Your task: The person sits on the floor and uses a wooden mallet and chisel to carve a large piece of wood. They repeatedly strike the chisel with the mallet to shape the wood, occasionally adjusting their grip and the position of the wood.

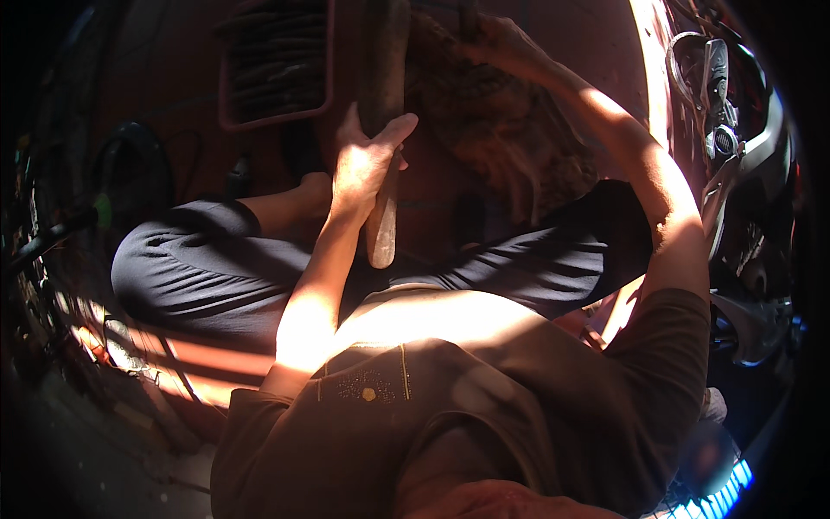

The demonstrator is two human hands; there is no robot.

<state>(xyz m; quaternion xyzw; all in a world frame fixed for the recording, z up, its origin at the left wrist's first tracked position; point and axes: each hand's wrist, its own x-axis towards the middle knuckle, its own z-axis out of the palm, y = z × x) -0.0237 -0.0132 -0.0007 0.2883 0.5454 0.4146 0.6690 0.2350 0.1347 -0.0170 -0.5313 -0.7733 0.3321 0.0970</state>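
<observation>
Left hand (pixel 363 164) clasps the wooden bar (pixel 382 238), right hand (pixel 501 43) rightward of it, grip unclear

The long brown wooden pole (pixel 386 216) is held by the left hand (pixel 359 169) between the black-trousered legs (pixel 545 264), its near end placed just before the lap; left of its far part, the pink-rimmed rectangular tray (pixel 331 56) is set, with dark stick-like pieces (pixel 277 65) laid in it; to the pole's right, the brown shaggy heap (pixel 497 130) is spread beyond the right leg; at the heap's far side, the right hand (pixel 501 39) is placed (what it grips is lost in shadow); farther right, the grey-and-black vehicle (pixel 765 149) is stood.
</observation>
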